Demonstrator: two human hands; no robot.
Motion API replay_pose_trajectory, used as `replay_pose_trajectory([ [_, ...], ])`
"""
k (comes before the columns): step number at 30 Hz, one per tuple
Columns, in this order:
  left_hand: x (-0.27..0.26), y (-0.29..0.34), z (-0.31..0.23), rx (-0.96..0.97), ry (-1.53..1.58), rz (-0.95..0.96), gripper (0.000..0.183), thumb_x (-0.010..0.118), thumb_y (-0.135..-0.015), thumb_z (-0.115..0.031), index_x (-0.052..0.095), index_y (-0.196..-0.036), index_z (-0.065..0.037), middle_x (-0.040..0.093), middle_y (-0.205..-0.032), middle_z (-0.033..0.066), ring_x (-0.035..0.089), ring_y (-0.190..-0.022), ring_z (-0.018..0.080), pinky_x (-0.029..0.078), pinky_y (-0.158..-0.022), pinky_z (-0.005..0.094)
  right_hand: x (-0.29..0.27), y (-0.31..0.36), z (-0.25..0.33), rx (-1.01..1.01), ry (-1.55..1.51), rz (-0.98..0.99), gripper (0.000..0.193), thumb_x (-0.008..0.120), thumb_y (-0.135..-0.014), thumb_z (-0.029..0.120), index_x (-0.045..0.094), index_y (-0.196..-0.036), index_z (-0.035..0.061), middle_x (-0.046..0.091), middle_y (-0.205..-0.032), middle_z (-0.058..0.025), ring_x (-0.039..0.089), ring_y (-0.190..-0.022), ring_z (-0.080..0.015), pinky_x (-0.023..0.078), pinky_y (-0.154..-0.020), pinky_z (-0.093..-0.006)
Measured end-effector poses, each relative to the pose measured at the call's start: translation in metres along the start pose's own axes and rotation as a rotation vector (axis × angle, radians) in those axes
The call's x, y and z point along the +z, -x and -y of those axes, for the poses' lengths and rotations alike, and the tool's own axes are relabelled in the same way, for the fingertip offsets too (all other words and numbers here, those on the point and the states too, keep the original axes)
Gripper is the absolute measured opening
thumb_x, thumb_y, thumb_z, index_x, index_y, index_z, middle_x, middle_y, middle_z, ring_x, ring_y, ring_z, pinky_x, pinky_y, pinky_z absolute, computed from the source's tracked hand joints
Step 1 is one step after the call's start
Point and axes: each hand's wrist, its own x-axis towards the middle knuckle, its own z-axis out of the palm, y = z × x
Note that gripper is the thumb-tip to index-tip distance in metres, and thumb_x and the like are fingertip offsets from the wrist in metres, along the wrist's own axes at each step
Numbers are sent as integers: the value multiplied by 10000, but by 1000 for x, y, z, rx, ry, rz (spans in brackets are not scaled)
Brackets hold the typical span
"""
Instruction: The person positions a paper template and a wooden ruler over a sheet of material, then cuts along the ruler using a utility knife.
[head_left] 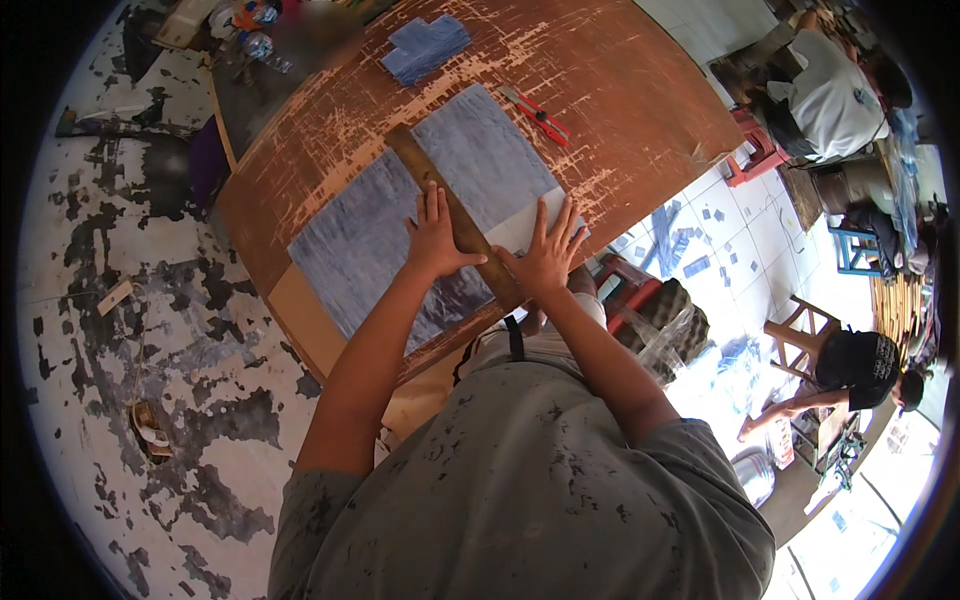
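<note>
A long brown flat bar, like a wooden straightedge, lies slantwise across blue-grey streaked sheet material on the worktable. To its left is one part of the sheet; to its right, another part with a paler strip near its lower end. My left hand lies flat along the bar's left side, its thumb reaching onto the bar. My right hand is spread on the sheet at the right, thumb against the bar. Both hands are open. Beyond the sheet rests a red utility knife.
Small blue-grey pieces are piled at the table's far side. Past the far left edge lies a plastic bottle. Offcuts litter the tiled floor at right. Two other people work there, near a wooden stool.
</note>
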Motion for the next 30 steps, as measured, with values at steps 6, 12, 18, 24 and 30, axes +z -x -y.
replay_pose_trajectory([
  [6, 1, -1, 0, 3, -50, 2, 1661, 900, -579, -787, -34, -1696, 14, -83, -1791, 191, 24, -1644, 452, 224, -1217, 767, -4, 0, -1, -8, -7, 25, 1290, 858, -734, 676, 235, -1704, 97, 5, -1758, -308, -28, -1641, -481, 24, -1274, -697],
  [12, -5, -1, -2, -10, -66, 33, 1664, 876, -577, -819, -26, -1695, 20, -74, -1792, 192, 4, -1652, 424, 194, -1234, 755, -4, -2, 1, 4, 25, 45, 1290, 853, -735, 689, 238, -1703, 98, 7, -1755, -313, -28, -1642, -475, 18, -1279, -687],
  [18, -2, -3, 2, -37, -247, 32, 1709, 780, -531, -950, -27, -1706, -6, -98, -1797, 166, -83, -1659, 363, 54, -1249, 767, -3, -11, -7, 1, 54, -24, 1295, 827, -735, 745, 254, -1698, 96, 49, -1754, -311, -5, -1645, -464, 25, -1287, -672],
  [24, -9, -1, -6, -56, -214, 49, 1682, 791, -549, -932, -6, -1708, -10, -109, -1787, 196, -73, -1660, 352, 45, -1256, 762, -36, -66, -56, -120, 124, -126, 1236, 829, -717, 766, 375, -1644, 86, 152, -1725, -311, 72, -1630, -484, 46, -1296, -656],
  [30, -14, 1, -5, -69, -156, 88, 1678, 841, -552, -876, -6, -1704, 2, -98, -1786, 207, -50, -1664, 347, 77, -1288, 700, -62, -141, -116, -189, 267, -129, 902, 839, -827, 591, 546, -1526, 102, 285, -1694, -264, 149, -1609, -491, 59, -1292, -677],
])
